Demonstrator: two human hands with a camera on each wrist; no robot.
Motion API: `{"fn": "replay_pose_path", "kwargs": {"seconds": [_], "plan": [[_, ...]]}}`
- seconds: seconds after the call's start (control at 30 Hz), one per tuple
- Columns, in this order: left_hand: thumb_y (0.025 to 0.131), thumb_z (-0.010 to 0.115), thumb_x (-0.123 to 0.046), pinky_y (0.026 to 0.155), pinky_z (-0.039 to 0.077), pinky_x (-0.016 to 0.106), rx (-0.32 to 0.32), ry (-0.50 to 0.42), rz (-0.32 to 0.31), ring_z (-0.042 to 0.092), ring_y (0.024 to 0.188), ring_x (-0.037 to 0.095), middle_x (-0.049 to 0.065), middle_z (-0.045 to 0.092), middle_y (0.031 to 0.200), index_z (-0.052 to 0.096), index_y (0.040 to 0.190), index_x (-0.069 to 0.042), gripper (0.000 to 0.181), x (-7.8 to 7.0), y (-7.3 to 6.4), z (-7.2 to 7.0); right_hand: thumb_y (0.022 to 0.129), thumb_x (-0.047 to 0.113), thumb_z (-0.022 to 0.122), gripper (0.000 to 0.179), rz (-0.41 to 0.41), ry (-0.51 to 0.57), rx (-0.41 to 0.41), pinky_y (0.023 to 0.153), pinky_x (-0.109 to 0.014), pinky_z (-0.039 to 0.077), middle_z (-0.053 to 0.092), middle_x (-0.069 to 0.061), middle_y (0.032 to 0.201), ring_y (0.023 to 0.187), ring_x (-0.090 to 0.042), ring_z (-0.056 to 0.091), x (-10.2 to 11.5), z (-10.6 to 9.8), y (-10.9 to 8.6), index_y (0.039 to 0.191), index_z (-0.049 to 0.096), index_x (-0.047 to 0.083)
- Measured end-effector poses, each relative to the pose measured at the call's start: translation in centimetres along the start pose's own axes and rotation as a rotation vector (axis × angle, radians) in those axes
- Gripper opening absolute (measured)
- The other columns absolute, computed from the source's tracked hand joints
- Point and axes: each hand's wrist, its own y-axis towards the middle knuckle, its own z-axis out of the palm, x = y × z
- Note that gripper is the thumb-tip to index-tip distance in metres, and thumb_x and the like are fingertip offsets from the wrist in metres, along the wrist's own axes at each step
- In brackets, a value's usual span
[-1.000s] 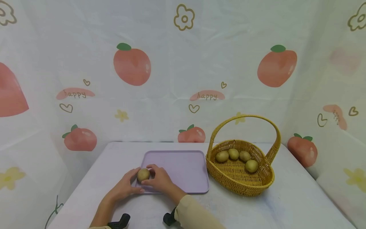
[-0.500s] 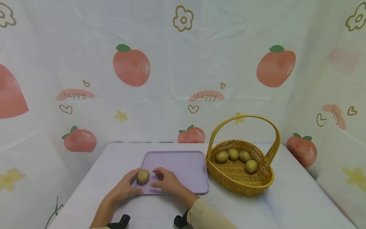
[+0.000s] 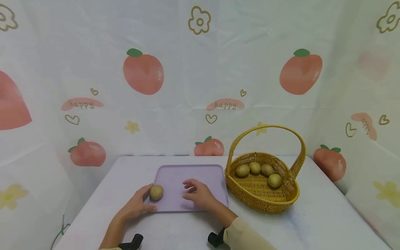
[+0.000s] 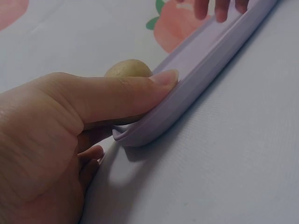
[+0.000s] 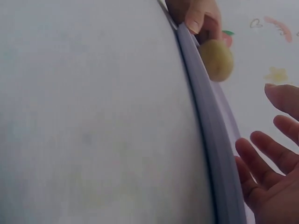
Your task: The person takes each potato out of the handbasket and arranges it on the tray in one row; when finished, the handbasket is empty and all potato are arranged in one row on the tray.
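One bare left hand (image 3: 137, 205) curves round the near left corner of a pale purple rectangular plastic tray (image 3: 207, 177), its grip wide, with the thumb along the front rim and the forefinger beside a round yellow-brown potato (image 3: 156, 192). That potato sits on the tray at its left edge; whether the hand touches it, I cannot tell. Over the tray's right half hangs the right hand (image 3: 200, 195), its grip holding nothing, fingers loosely bent and apart. Just right of the tray stands a golden-brown oval wicker basket (image 3: 259, 205) with a tall arched handle, and four similar potatoes (image 3: 255, 168) lie inside it. White cloth-like bench (image 3: 181, 225) carries everything, before a white backdrop (image 3: 181, 114) printed with red fruit.
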Motion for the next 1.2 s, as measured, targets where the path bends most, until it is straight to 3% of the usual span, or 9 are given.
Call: {"fn": "replay_pose_path", "kwargs": {"seconds": [0.1,0.4,0.73,0.97,1.2], "plan": [[0.068,0.087,-0.024,0.111,0.014,0.063,-0.004,-0.005,-0.003,0.022,0.137,0.053,0.034,0.03,0.147,0.034,0.144,0.01,0.099,0.0,0.0,0.1,0.086,0.014,0.074,0.042,0.0,-0.016,0.0,0.084,-0.034,0.054,0.066,-0.011,0.111,0.096,-0.02,0.065,0.0,-1.6,-0.6,0.125,0.061,0.004],[0.067,0.087,-0.023,0.111,0.014,0.062,-0.007,-0.01,-0.022,0.022,0.137,0.053,0.034,0.03,0.148,0.034,0.145,0.009,0.1,-0.1,0.1,0.3,0.088,0.009,0.071,0.035,-0.123,-0.052,0.027,0.081,-0.034,0.054,0.067,-0.019,0.108,0.093,-0.022,0.066,1.3,-6.8,-3.4,0.122,0.062,0.006],[0.068,0.087,-0.024,0.112,0.014,0.062,-0.008,0.0,-0.022,0.022,0.137,0.052,0.033,0.031,0.148,0.034,0.145,0.009,0.099,-0.1,0.0,0.1,0.09,0.009,0.068,0.03,-0.156,-0.028,0.069,0.082,-0.032,0.054,0.068,-0.008,0.103,0.094,-0.022,0.064,3.0,-13.2,-6.3,0.119,0.063,0.003],[0.068,0.087,-0.024,0.112,0.014,0.062,-0.012,-0.016,-0.013,0.022,0.137,0.052,0.033,0.031,0.148,0.033,0.144,0.01,0.099,0.0,0.1,0.1,0.091,0.011,0.068,0.031,-0.128,-0.12,0.067,0.084,-0.031,0.054,0.066,-0.017,0.107,0.098,-0.025,0.063,3.8,-17.9,-6.4,0.119,0.063,-0.002],[0.068,0.087,-0.025,0.112,0.015,0.062,-0.008,-0.016,-0.002,0.023,0.137,0.053,0.034,0.031,0.147,0.033,0.144,0.011,0.1,0.1,0.2,0.1,0.092,0.014,0.067,0.03,-0.07,-0.254,0.031,0.083,-0.037,0.052,0.068,-0.012,0.106,0.098,-0.023,0.063,3.6,-22.5,-5.2,0.119,0.064,0.004]]}}
